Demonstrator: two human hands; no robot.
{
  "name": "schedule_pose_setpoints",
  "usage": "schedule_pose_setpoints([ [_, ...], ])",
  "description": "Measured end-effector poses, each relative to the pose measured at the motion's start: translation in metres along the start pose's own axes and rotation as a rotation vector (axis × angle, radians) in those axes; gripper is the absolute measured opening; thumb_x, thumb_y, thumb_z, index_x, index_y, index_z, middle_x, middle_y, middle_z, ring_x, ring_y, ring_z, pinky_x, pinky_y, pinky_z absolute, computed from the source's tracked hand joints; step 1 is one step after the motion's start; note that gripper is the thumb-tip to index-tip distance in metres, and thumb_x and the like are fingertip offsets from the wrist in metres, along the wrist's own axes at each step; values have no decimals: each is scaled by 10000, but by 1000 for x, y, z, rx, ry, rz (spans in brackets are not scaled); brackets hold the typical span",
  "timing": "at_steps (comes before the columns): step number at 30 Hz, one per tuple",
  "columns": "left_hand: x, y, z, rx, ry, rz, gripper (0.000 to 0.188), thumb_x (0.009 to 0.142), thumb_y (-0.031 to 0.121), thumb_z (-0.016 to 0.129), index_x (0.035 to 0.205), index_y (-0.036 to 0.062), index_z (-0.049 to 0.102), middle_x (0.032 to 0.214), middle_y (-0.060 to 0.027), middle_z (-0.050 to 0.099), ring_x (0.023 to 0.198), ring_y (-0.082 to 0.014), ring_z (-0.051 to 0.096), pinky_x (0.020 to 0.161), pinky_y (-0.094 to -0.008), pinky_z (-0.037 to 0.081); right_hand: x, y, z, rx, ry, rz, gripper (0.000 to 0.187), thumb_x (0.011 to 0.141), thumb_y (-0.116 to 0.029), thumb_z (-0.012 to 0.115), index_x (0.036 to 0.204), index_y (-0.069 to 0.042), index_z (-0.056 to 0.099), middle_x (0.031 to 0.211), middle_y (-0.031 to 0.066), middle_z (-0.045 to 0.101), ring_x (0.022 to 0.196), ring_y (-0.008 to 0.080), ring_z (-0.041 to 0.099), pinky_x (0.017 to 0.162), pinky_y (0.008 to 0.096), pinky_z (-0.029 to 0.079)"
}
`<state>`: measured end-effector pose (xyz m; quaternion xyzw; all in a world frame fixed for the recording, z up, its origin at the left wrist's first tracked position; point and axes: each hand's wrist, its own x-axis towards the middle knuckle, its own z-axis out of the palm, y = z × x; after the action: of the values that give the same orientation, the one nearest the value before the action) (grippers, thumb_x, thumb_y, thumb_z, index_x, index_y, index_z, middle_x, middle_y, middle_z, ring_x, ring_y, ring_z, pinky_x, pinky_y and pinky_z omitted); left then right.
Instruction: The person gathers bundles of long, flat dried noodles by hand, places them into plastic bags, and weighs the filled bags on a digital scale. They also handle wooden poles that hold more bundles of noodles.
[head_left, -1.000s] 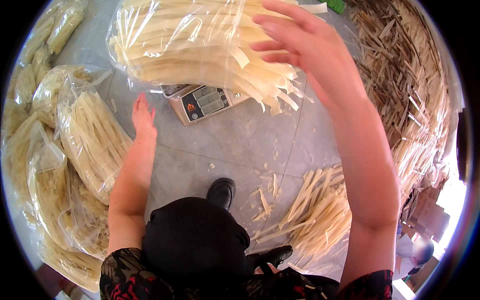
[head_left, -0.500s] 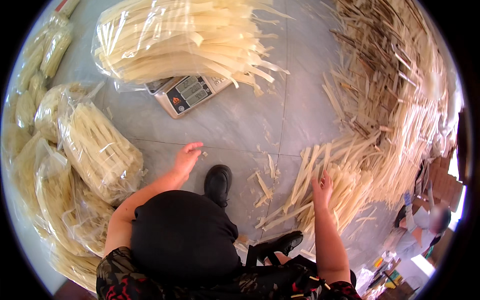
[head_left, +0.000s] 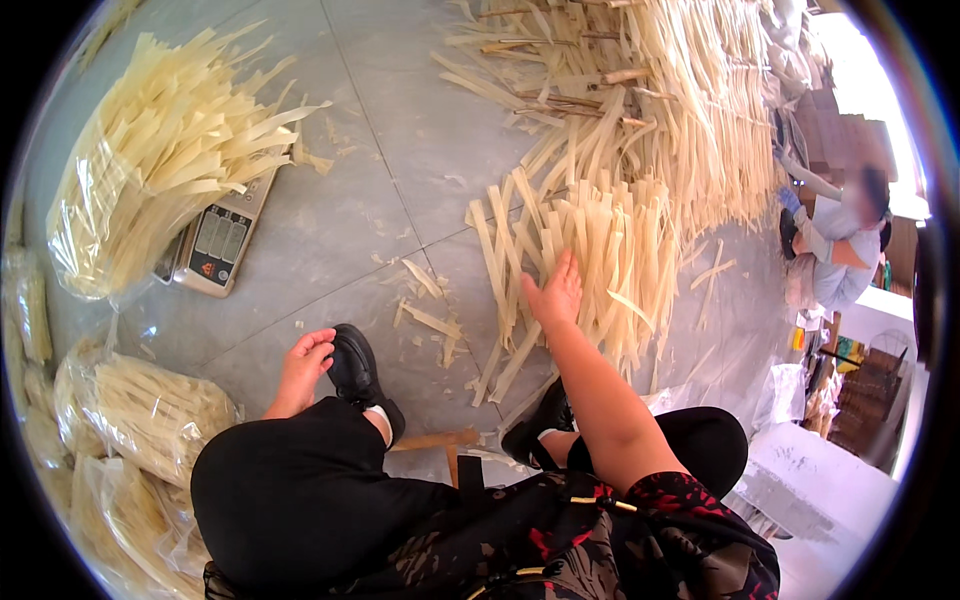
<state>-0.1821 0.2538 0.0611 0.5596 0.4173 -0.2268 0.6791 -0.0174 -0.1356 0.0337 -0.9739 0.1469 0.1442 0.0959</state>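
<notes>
My right hand (head_left: 557,292) lies with thumb and fingers spread at the near left edge of a loose pile of pale yellow flat dried strips (head_left: 625,270), which look like wide noodles. It grips none of them. My left hand (head_left: 305,368) is beside my black shoe (head_left: 352,372), fingers loosely curled in and nothing visible in them. At the far left, a clear plastic bag (head_left: 85,235) filled with the same strips rests on a digital scale (head_left: 222,245). The strips stick out of its open end, toward the right.
Filled clear bags (head_left: 160,415) crowd the near left. Long rows of strips with thin wooden sticks (head_left: 570,100) cover the floor at the far right. Broken bits (head_left: 430,320) lie on the grey floor (head_left: 390,90). Another person (head_left: 845,235) crouches at the right.
My view has swung to the right. My right hand has moved onto the pile's near left edge, its fingers spread. My left hand has drawn back beside the shoe and its fingers have curled.
</notes>
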Motion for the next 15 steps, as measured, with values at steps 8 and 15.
schedule_pose_setpoints([
  [8, 21, 45, 10, 406, -128, 176, 268, 869, 89, 567, 1125, 59, 641, 1079, -23, 643, 963, -116, 584, 852, -273, 456, 42, 10, -17, 66, -70, -176, 678, 821, -337, 651, 1385, -64, 390, 1236, 188, 554, 1102, 372, 550, 917, 443, 455],
  [15, 43, 157, 90, 937, -490, 151, 340, 879, 153, 607, 1202, 48, 605, 1156, -91, 636, 1056, -160, 588, 900, -310, 465, 47, -4, -31, -8, -131, 44, 717, 861, -361, 617, 1412, -14, 316, 1346, 186, 467, 1178, 340, 503, 988, 418, 428],
])
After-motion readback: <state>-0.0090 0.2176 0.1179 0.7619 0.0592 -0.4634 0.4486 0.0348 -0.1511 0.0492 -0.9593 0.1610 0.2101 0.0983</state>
